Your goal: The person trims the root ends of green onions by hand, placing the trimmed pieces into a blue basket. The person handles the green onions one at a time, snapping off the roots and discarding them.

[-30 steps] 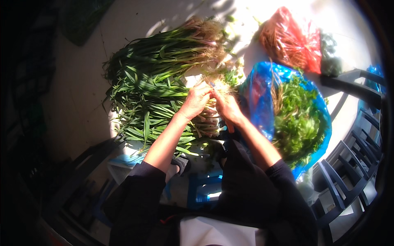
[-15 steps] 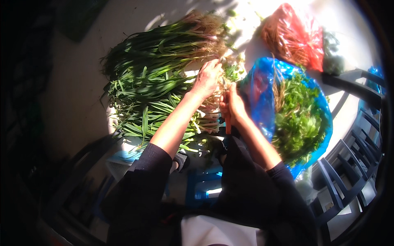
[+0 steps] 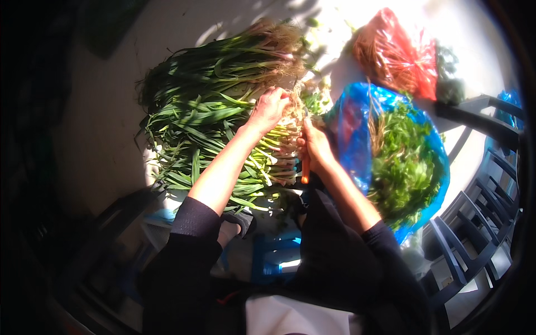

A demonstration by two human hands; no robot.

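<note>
Nearest me, a smooth white cloth (image 3: 298, 315) covers the lower front of the seated person's dark clothes. Their right hand (image 3: 318, 146) has its fingers closed around a slim tool with an orange handle (image 3: 305, 169); the handle's end points back toward the lap, which seems to leave the narrow working end free beside the roots. The left hand (image 3: 268, 110) reaches over the heap with fingers curled in at the root side; from here I cannot tell whether they pinch a stalk.

Under that forearm spreads the nearer heap of long, flat-leaved green stalks with pale ends (image 3: 206, 139), leaves to the left and pale ends to the right, perhaps laid so that the ends sit close to the tool. To the right, an open, crinkled blue plastic bag (image 3: 354, 151) holds bushy, bright green leafy herbs (image 3: 405, 167), its mouth spread wide, presumably for easy reach.

Beyond the hands lies a darker green bunch with tangled, straw-coloured roots (image 3: 206, 67), turned the same way, likely to keep the root ends together. Farther off, beyond the blue bag, sits a shiny, translucent red plastic bag (image 3: 421, 61).
</note>
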